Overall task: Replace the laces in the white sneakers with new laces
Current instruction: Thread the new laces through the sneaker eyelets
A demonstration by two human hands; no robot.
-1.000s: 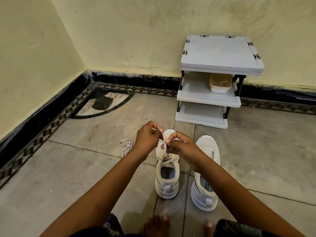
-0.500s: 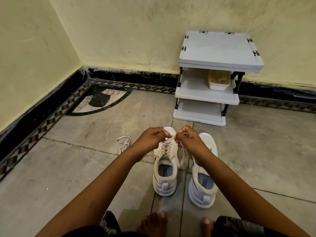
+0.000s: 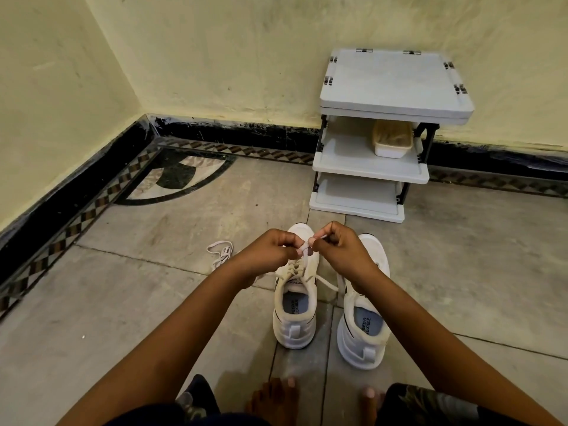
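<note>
Grey stone floor (image 3: pixel 123 302) meets pale yellow walls (image 3: pixel 215 56), with a black skirting (image 3: pixel 230 130) along the floor's far and left edges and a dark quarter-circle inlay (image 3: pixel 175 176) in its far left corner. At the far edge, against the wall, stands a white three-tier shelf rack (image 3: pixel 393 81). A small white tub (image 3: pixel 392 142) sits on its middle tier.

Two white sneakers stand side by side near the middle of the floor, heels toward the viewer and toes pointing at the rack. The left sneaker (image 3: pixel 295 318) is partly laced. The right sneaker (image 3: pixel 364 330) sits just beside it, its front half hidden under a wrist.

Both hands are raised close together above the left sneaker's toe. The left hand (image 3: pixel 267 250) has its fingers curled and pinches the lace (image 3: pixel 304 252), which rises from the eyelets. The right hand (image 3: pixel 341 250) pinches the same lace at its upper end, almost touching the left hand. Another strand of this lace trails down into the gap between the two shoes.

A loose lace (image 3: pixel 219 253) lies bunched on the floor to the left of the left sneaker, partly hidden behind the left wrist.

Bare toes (image 3: pixel 275 398) show at the floor's near edge.
</note>
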